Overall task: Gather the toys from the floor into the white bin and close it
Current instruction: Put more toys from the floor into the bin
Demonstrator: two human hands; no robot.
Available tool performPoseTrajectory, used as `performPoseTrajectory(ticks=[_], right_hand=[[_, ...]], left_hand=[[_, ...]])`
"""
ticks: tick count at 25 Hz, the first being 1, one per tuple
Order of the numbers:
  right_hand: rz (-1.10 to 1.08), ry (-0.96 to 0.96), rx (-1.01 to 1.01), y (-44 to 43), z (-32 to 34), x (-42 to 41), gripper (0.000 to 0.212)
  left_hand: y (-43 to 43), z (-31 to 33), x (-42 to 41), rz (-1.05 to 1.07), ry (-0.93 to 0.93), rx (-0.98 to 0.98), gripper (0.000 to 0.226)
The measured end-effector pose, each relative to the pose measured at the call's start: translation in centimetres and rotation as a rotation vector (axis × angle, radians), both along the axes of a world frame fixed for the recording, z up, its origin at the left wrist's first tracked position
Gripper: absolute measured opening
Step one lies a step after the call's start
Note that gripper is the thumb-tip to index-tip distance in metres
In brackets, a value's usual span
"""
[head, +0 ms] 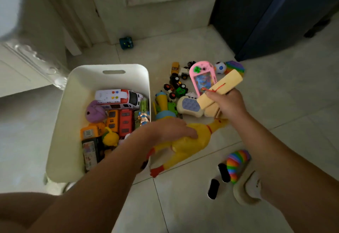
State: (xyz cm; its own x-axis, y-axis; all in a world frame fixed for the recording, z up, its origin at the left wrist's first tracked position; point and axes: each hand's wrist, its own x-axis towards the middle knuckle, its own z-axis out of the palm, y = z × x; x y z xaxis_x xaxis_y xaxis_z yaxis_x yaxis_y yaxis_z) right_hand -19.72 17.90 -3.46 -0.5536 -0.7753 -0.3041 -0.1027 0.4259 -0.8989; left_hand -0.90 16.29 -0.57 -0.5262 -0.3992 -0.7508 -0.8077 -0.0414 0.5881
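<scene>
The white bin (73,104) stands open on the tile floor, holding a white toy bus (119,98), a purple plush, orange and red vehicles and other toys. A yellow rubber chicken (190,141) lies on the floor beside the bin's right wall. My left hand (168,128) rests on the chicken's body, fingers around it. My right hand (227,104) is raised above the toy pile, gripping beige wooden blocks (222,88) and a pink handheld water game (202,78). Small toy cars (177,84), a pop-button game (189,106) and a ball (220,67) lie on the floor.
A rainbow slug toy (236,163), two black pieces (218,181) and a beige slipper (247,188) sit at the lower right. A dark teal cube (126,42) lies by the door. A dark blue cabinet (275,12) stands at the upper right.
</scene>
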Motion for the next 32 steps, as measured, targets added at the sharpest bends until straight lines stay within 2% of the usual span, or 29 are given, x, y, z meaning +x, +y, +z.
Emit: performPoseTrajectory(ticks=[3, 6, 9, 11, 13, 14, 18, 22, 25, 28, 30, 32], right_hand=[[-0.005, -0.124, -0.126, -1.7, 3.6, 4.1, 0.017], [0.002, -0.293, -0.129, -2.9, 5.2, 8.8, 0.015], [0.051, -0.292, -0.040, -3.7, 4.5, 13.9, 0.009], [0.088, -0.213, 0.051, -4.3, 3.1, 17.5, 0.011], [0.111, -0.092, 0.153, -5.3, 1.1, 20.7, 0.011], [0.104, -0.024, 0.201, -5.9, 0.0, 22.1, 0.012], [0.007, 0.183, 0.311, -7.3, -4.5, 25.3, 0.045], [-0.037, 0.320, 0.300, -6.9, -4.5, 25.6, 0.034], [0.142, 0.526, 0.310, -6.3, -4.4, 25.4, 0.031], [0.357, 0.622, 0.454, -6.1, -5.6, 25.2, 0.036], [0.420, 0.615, 0.488, -6.2, -6.0, 25.2, 0.047], [0.444, 0.519, 0.418, -6.4, -5.6, 25.8, 0.055]], left_hand=[[-2.2, 3.8, 7.3, 0.191, 0.118, 0.170, 0.040], [-3.4, 4.3, 15.4, 0.451, 0.199, 0.224, 0.057], [-3.8, 2.5, 20.7, 0.760, 0.197, 0.046, 0.052], [-3.9, 0.4, 22.0, 0.930, 0.085, -0.151, 0.047], [-3.9, -2.1, 21.9, 1.038, 0.069, -0.213, 0.051], [-3.9, -3.3, 21.5, 1.057, 0.098, -0.207, 0.054], [-4.3, -7.0, 20.3, 0.997, 0.020, -0.172, 0.074], [-5.0, -8.2, 19.3, 0.953, 0.107, -0.167, 0.065], [-5.0, -9.0, 19.2, 0.929, 0.137, -0.135, 0.065], [-4.7, -9.5, 19.2, 0.934, 0.104, -0.149, 0.060], [-4.7, -9.5, 19.2, 0.957, 0.088, -0.190, 0.054], [-4.6, -9.5, 19.5, 1.015, 0.060, -0.217, 0.050]])
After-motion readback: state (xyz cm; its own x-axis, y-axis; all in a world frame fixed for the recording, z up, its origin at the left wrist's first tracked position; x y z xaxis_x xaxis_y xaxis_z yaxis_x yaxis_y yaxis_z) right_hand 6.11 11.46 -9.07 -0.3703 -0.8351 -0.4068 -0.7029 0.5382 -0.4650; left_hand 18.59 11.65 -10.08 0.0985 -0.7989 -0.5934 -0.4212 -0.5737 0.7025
